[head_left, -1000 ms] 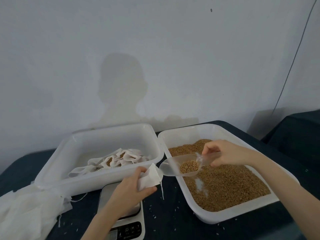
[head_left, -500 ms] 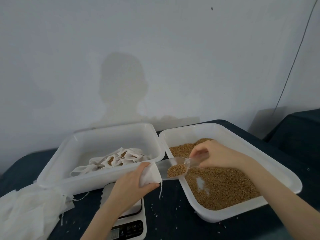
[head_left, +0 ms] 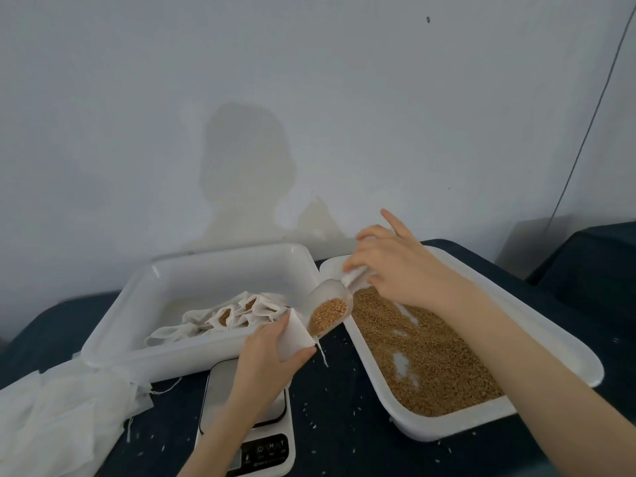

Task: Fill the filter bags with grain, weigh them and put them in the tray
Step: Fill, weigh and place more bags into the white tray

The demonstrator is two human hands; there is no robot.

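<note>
My left hand (head_left: pixel 266 359) grips a white filter bag (head_left: pixel 295 335) with its mouth turned up and to the right, above the scale. My right hand (head_left: pixel 395 266) holds the handle of a clear plastic scoop (head_left: pixel 330 311), tilted steeply down so its brown grain slides toward the bag's mouth. The scoop's lip touches the bag's opening. A white tray of grain (head_left: pixel 557 342) lies on the right. The left tray (head_left: pixel 137 304) holds several filled bags (head_left: pixel 227 316).
A small digital kitchen scale (head_left: pixel 254 438) sits under my left wrist on the dark cloth-covered table. A heap of empty white filter bags (head_left: pixel 58 421) lies at the left front. Loose grains dot the cloth. A dark cable runs down the wall at right.
My right hand has risen and tipped the scoop from level to steeply downward into the bag. My left hand has turned the bag's mouth up against the scoop's lip.
</note>
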